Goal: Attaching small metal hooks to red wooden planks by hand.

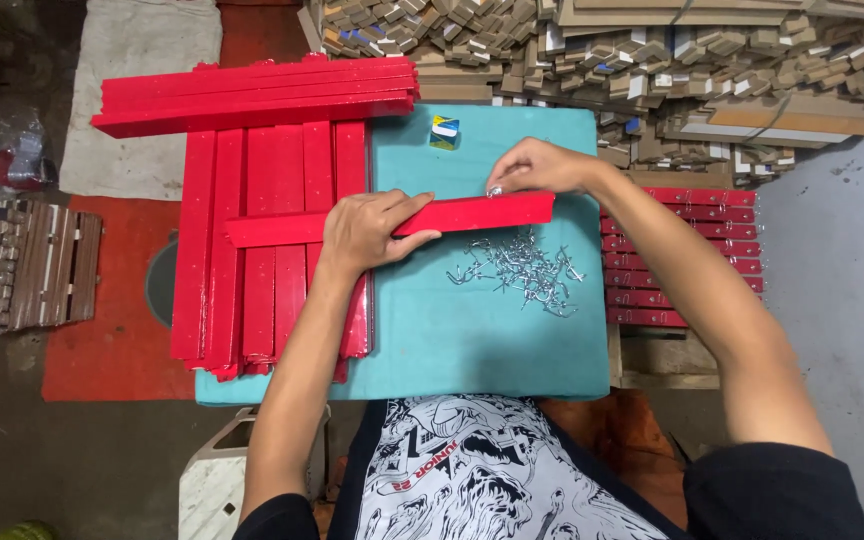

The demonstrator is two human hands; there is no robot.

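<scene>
My left hand (370, 232) presses down on a long red wooden strip (482, 212) that lies crosswise over a teal table top (472, 330). At the strip's upper edge my right hand (537, 168) pinches a small metal hook (495, 190) against the wood. A loose pile of metal hooks (524, 268) lies on the teal surface just below the strip. Under my left hand, a stack of red strips (262, 250) lies lengthwise on the table's left side.
More red strips (252, 95) are piled crosswise at the table's far left. Red strips with hooks fitted (687, 255) lie to the right. A small blue, yellow and white box (444, 131) sits at the far edge. Heaps of wood offcuts (652, 50) fill the background.
</scene>
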